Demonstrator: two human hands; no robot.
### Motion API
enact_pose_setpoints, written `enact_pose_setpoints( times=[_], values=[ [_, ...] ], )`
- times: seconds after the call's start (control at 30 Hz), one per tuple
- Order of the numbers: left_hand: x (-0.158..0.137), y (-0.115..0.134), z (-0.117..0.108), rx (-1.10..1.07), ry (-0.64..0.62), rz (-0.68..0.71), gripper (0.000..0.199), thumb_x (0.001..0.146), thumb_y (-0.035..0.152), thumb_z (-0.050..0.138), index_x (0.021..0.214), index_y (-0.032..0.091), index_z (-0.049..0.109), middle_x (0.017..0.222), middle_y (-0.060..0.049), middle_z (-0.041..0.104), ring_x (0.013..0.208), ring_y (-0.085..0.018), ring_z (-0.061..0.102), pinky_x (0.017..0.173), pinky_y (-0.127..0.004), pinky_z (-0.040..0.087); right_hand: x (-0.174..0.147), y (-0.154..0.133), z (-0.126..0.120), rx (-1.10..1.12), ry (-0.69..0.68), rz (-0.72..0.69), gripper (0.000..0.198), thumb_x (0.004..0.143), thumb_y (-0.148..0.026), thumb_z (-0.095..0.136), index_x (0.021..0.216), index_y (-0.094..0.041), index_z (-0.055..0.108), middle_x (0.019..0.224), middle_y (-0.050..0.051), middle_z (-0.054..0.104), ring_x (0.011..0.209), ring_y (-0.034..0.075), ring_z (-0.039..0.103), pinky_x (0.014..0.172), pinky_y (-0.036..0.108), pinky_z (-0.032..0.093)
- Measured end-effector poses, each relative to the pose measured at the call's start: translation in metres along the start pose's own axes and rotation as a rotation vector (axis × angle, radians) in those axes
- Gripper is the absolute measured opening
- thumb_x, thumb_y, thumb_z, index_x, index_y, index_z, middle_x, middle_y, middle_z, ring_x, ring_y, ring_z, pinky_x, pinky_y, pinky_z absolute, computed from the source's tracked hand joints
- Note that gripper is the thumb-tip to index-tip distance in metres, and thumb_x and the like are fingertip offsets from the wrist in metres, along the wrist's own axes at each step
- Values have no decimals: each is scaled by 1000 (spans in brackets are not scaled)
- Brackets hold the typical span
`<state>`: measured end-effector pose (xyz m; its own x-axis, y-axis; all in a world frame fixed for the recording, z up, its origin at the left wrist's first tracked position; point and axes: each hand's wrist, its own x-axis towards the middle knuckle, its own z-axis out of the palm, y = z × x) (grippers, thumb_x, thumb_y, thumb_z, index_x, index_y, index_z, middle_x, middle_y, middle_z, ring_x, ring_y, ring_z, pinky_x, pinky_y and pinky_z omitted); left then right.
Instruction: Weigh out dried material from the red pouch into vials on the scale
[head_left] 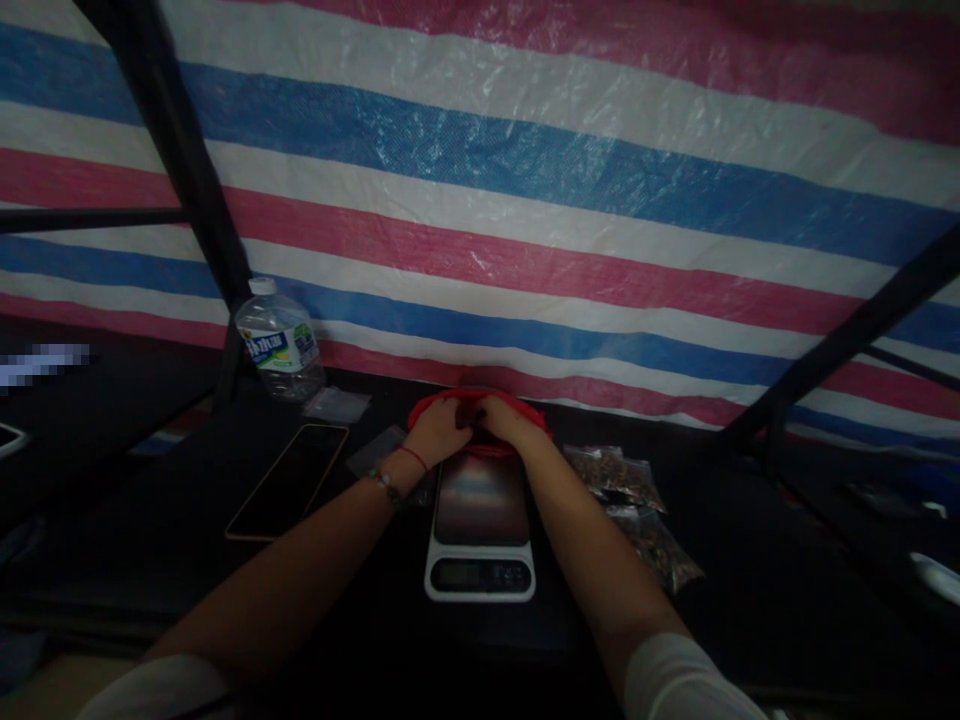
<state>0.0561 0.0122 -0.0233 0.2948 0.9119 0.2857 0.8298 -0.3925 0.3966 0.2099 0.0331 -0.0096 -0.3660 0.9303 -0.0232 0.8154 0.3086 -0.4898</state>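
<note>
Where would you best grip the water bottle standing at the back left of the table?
Probably around its waist, just under the label. The water bottle stands upright with its white cap on, so a sideways grasp from the right front seems easiest: the black post stands close behind it, and the phone lies in front.

sleeves: white, pushed up both arms | left wrist [397, 478]: thin red string, beaded bracelet | forearms bare
</note>
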Motion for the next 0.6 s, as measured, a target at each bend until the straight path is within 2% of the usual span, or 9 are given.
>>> enact_pose_setpoints(
  times=[0.13, 0.23, 0.37, 0.6],
  values=[
    [-10, -5, 9, 3, -13, 24, 24, 80, 27, 55, 97, 14, 65, 100, -12, 69, 94, -24, 65, 84, -31, 49, 1, 6, -1, 196, 66, 13, 29, 80, -6, 52, 96, -14, 74, 96, 8, 74, 82, 17, 67, 80, 29, 51],
    [-12, -6, 9, -15, -50, 26, 26, 81, 32, 58, 97, 14, 66, 97, -11, 70, 93, -25, 66, 83, -32, 50, 0, 1, 0, 299, 124, -71, 25, 79, -8, 54, 94, -12, 74, 92, 8, 74, 79, 17, 66, 76, 27, 51],
    [-9, -11, 14, -64, 10, 16, 33, 80, 36, 62, 102, 12, 65, 101, -13, 70, 98, -25, 65, 86, -32, 50, -2, -9, 1, 292, 130, -164, 24, 76, -6, 57, 92, -13, 74, 90, 7, 74, 78, 15, 66, 74, 25, 51],
    [-9, -16, 18, -162, 32, 35, 34, 80, 34, 62, 109, 15, 64, 103, -10, 70, 99, -23, 65, 88, -30, 50, -4, -13, 3, 289, 178, -211, 37, 75, -3, 57, 105, -18, 71, 105, 6, 72, 93, 16, 66, 88, 29, 50]
  ],
)
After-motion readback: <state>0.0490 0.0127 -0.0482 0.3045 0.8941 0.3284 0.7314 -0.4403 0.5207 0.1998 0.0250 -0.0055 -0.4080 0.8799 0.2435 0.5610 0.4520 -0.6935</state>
